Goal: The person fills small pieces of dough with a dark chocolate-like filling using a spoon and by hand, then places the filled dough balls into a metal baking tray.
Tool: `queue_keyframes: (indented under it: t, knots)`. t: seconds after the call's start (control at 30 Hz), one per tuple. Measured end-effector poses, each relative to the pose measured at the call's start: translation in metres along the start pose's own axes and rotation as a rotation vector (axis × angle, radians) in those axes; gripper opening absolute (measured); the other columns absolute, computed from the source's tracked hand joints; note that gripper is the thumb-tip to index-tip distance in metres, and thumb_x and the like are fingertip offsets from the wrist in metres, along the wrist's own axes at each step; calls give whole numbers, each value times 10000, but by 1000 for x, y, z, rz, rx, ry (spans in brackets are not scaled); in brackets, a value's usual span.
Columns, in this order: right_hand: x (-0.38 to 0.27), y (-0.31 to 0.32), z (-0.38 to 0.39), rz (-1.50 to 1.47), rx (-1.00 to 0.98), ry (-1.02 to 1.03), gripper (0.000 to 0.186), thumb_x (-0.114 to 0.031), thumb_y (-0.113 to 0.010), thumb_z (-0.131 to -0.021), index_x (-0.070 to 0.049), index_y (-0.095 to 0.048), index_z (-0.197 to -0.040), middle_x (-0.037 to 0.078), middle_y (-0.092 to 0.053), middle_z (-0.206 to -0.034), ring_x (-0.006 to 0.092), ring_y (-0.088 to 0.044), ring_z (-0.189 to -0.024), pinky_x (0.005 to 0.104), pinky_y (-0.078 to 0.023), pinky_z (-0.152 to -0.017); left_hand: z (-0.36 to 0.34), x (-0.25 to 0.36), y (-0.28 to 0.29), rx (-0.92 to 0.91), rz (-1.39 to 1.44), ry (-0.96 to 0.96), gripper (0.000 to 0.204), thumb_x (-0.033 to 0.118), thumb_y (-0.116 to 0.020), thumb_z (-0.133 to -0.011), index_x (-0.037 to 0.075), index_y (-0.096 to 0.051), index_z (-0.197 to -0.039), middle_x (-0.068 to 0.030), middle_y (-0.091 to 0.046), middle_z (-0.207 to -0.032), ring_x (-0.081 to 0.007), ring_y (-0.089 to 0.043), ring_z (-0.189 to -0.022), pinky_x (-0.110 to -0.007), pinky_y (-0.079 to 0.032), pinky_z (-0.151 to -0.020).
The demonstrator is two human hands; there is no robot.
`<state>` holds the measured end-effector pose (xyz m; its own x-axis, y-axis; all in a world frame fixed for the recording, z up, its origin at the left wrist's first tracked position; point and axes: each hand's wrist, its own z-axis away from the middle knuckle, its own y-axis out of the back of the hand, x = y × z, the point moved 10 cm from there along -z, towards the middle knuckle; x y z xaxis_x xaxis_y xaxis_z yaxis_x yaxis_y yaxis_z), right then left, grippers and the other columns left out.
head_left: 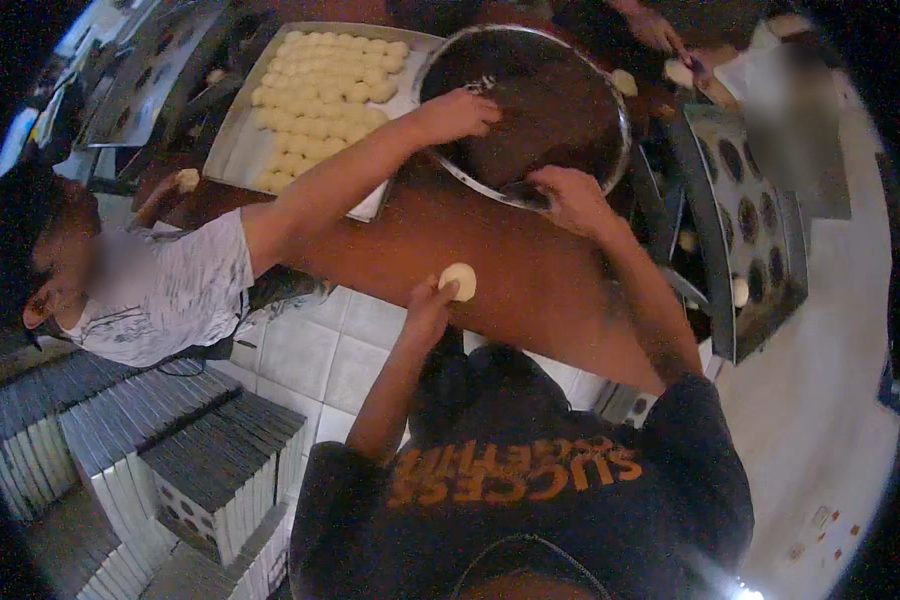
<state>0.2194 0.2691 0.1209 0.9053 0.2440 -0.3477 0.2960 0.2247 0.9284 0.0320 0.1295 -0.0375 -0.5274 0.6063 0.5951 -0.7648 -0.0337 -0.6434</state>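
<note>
My left hand (428, 315) grips a flat, round pale dough disc (460, 280) above the brown table (390, 250). My right hand (570, 200) is at the near rim of a wide metal bowl (620, 110) holding dark brown filling (530, 100), its fingers closed around something dark that I cannot make out. A co-worker's hand (460, 117) reaches into the bowl from the left. Left of the bowl lies a metal tray (220, 130) with rows of pale dough balls (315, 90).
A co-worker (150, 280) leans in at the left. Moulded metal trays (745, 230) stand at the right, others (140, 60) at upper left. Stacked trays (190, 460) fill the lower left. Another person's hand (655, 30) works beyond the bowl, near dough pieces (678, 72).
</note>
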Motion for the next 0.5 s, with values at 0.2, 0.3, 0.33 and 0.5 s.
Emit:
queue_keyframes:
  t: [0.2, 0.3, 0.33, 0.5]
  knots:
    - [5, -2, 145, -450, 472, -128, 272, -10, -539, -727, -37, -607, -990, 151, -596, -839, 238, -594, -831, 300, -453, -722, -2, -16, -105, -38, 46, 68, 294, 189, -495, -871, -8, -481, -1089, -125, -537, -1065, -234, -530, -989, -385, -470, -831]
    - [13, -13, 188, -383, 545, -242, 341, 8, -534, -707, -72, -591, -1034, 150, -574, -908, 284, -576, -845, 330, -458, -744, -11, -47, -148, -149, 136, 151, 336, 248, -462, -883, 10, -466, -1121, -114, -529, -1105, -245, -510, -1032, -415, -444, -870]
    - [20, -20, 200, -378, 539, -260, 391, -11, -537, -696, -107, -577, -1073, 151, -561, -980, 316, -558, -892, 361, -455, -781, -11, -54, -156, -166, 140, 157, 333, 241, -469, -879, 10, -466, -1120, -115, -530, -1104, -248, -513, -1026, -414, -445, -871]
    - [29, -65, 234, -270, 550, -54, 509, -26, -532, -665, -156, -520, -1157, 141, -510, -1077, 343, -550, -882, 408, -472, -758, -15, -88, -141, -165, 267, 181, 346, 223, -520, -851, 12, -464, -1118, -117, -533, -1101, -257, -534, -994, -391, -456, -864]
